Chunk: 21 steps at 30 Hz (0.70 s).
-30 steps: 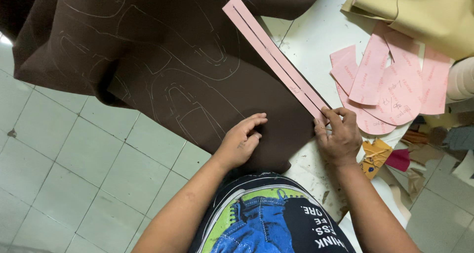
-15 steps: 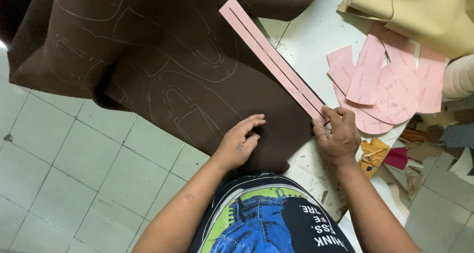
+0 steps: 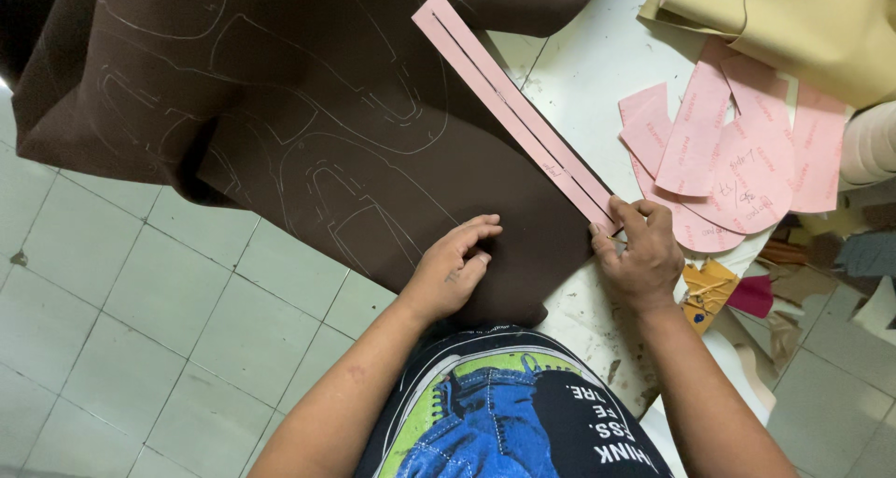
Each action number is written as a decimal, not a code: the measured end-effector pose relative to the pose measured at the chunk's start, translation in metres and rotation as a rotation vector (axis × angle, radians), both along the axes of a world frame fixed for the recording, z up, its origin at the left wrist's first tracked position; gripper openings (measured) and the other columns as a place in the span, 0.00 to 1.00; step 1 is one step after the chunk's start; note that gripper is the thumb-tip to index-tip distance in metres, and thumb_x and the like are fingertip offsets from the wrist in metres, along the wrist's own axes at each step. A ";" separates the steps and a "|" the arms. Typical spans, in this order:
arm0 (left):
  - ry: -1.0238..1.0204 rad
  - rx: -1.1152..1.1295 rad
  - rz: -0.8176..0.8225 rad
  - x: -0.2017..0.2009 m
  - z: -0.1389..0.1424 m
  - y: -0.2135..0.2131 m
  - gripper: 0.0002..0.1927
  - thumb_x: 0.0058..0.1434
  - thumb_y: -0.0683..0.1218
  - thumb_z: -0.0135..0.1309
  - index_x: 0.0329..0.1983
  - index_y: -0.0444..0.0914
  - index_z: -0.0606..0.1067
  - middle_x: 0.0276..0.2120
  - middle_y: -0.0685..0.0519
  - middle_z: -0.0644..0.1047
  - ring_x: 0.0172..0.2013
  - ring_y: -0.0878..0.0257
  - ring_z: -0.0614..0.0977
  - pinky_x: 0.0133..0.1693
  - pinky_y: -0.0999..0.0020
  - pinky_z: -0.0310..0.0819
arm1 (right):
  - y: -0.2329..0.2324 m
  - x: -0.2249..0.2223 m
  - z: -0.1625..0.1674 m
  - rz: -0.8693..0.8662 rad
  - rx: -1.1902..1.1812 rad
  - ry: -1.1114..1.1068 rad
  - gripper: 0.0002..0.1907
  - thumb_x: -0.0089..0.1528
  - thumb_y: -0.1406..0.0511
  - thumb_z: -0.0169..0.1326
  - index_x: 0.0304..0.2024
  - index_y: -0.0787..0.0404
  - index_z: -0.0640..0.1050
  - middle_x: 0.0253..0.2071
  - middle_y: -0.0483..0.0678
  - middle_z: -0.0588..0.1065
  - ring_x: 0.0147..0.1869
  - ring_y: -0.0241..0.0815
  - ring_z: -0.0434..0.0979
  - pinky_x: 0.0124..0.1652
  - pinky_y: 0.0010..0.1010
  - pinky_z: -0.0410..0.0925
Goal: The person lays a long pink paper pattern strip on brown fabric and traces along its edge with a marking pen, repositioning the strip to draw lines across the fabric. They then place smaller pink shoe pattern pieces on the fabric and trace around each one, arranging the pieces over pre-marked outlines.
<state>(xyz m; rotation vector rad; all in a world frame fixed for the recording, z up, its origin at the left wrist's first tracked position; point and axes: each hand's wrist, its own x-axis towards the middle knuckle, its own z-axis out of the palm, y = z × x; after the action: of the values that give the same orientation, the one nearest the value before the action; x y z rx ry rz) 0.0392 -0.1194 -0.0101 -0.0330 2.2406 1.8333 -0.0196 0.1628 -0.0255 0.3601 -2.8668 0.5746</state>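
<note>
- Left hand [image 3: 455,271], low centre of the frame, lies palm-down on the brown sheet [image 3: 308,123]; fingers curled loosely, pressing, gripping nothing.
- Right hand [image 3: 639,254], right of centre, has its fingertips together on the near end of the long pink strip [image 3: 509,105]; whether it pinches or only presses, I cannot tell.
- The strip runs diagonally from top centre down to the right hand, along the sheet's right edge.
- The sheet carries faint traced outlines; its left part hangs off the table [image 3: 588,67] over the tiled floor [image 3: 112,301].
- Risk, as I judge it: the overhang's weight could drag the sheet and shift the strip off line if the left hand eases.
- Pink paper patterns [image 3: 737,151] crowd the right side, just beside the right hand; a sideways move could knock them.
- Open room: bare table at top centre-right.
</note>
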 end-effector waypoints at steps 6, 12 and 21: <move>-0.064 -0.012 0.003 -0.001 0.003 0.000 0.20 0.62 0.39 0.47 0.58 0.36 0.74 0.68 0.48 0.70 0.65 0.54 0.74 0.61 0.63 0.71 | -0.001 0.001 0.002 -0.001 0.006 -0.016 0.24 0.59 0.57 0.67 0.55 0.57 0.81 0.50 0.50 0.72 0.43 0.48 0.77 0.42 0.39 0.72; -0.033 -0.056 -0.012 -0.001 0.005 -0.001 0.20 0.62 0.39 0.48 0.58 0.36 0.75 0.68 0.48 0.70 0.67 0.53 0.72 0.62 0.62 0.69 | -0.002 -0.001 0.002 0.006 0.003 -0.002 0.24 0.59 0.57 0.67 0.56 0.58 0.81 0.50 0.51 0.72 0.43 0.48 0.77 0.42 0.38 0.72; -0.060 -0.031 -0.003 -0.002 0.005 -0.001 0.20 0.62 0.39 0.48 0.58 0.36 0.75 0.68 0.48 0.69 0.66 0.53 0.73 0.61 0.63 0.70 | -0.002 -0.002 0.002 0.007 0.007 0.007 0.25 0.58 0.57 0.68 0.55 0.58 0.81 0.50 0.51 0.72 0.41 0.48 0.77 0.40 0.38 0.72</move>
<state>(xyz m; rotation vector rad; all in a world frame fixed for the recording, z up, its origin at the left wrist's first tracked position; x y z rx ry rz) 0.0372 -0.1204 -0.0053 -0.0885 2.2270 1.7724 -0.0217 0.1608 -0.0240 0.3720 -2.8624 0.5637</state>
